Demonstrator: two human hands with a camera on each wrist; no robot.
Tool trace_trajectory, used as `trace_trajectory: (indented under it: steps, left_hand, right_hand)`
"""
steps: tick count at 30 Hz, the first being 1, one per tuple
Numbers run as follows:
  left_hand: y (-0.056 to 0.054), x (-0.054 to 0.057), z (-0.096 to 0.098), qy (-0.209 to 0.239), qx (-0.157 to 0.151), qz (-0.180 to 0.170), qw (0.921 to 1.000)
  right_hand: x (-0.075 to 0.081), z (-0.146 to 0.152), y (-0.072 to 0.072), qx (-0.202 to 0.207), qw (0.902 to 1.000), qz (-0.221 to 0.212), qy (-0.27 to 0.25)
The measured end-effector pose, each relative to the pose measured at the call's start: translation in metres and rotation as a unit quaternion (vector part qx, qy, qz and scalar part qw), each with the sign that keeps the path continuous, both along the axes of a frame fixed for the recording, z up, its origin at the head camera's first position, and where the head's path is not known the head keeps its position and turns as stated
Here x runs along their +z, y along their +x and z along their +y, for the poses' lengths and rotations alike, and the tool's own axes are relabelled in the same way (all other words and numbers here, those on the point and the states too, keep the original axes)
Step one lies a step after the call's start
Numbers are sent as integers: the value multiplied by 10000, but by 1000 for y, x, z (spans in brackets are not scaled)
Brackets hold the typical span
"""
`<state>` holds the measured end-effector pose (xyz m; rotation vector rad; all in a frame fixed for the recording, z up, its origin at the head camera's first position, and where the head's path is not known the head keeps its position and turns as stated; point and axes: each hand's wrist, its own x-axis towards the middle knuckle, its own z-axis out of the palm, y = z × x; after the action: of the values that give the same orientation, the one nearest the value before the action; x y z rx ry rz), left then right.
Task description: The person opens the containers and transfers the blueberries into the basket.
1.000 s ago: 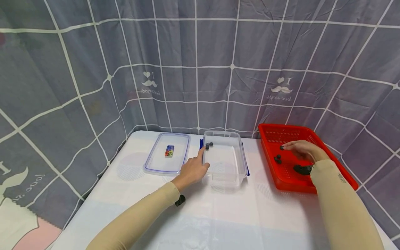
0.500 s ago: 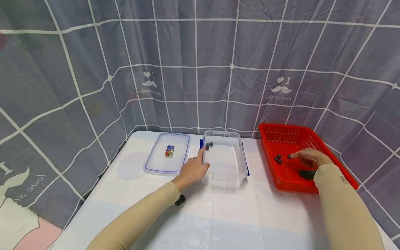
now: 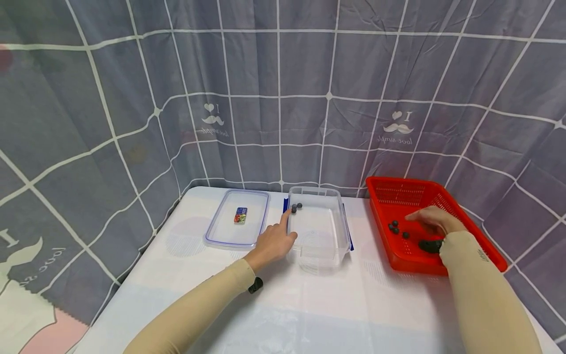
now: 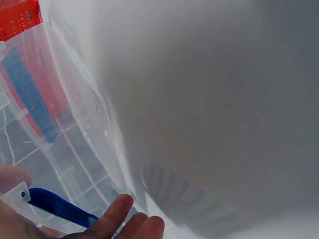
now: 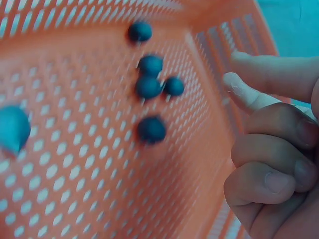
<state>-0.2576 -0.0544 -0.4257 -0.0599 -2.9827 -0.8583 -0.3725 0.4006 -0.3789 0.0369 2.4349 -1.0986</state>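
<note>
In the head view, my left hand [image 3: 275,241] grips the left wall of a clear plastic food container [image 3: 316,231], its index finger along the rim. The left wrist view shows fingers by a blue latch [image 4: 60,206]. A few small dark balls [image 3: 299,205] lie in the container's far left corner. My right hand [image 3: 433,219] is over a red plastic basket [image 3: 400,258], thumb and index finger extended, other fingers curled, nothing held. Several dark balls [image 5: 151,129] lie in the basket; one at the left edge of the right wrist view has a pointed tip.
A clear lid [image 3: 216,231] with a blue seal and a colourful label [image 3: 240,215] lies left of the container. All stand on a white patterned tablecloth [image 3: 323,305]. A grey curtain [image 3: 305,118] with white grid lines hangs behind.
My right hand, earlier with a dark ball at its fingertips, has let it go; the ball now lies nearer me in the basket. My left hand stays in place.
</note>
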Motion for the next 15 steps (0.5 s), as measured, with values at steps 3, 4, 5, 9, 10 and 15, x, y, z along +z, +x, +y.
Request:
trace_trajectory:
  steps: [3,4,5,9,10,15]
  left_hand:
    - [0,0,0,-3,22,13,10000]
    - [0,0,0,0,24,16,10000]
    - [0,-1,0,0,19,19,10000]
    - [0,-1,0,-11,-1,10,10000]
    - [0,0,0,-10,-5,6,10000]
    - [0,0,-1,-30,-16,17,10000]
  right_hand:
    - [8,-12,-5,100,9996,230,-85]
    - [11,-16,-7,143,9994,301,-136]
    - [15,-21,-8,176,9990,368,-205]
    - [28,-41,-13,303,9966,625,-433]
    - [31,-47,-13,333,9965,657,-402]
    - [45,-76,-15,456,9953,717,-454]
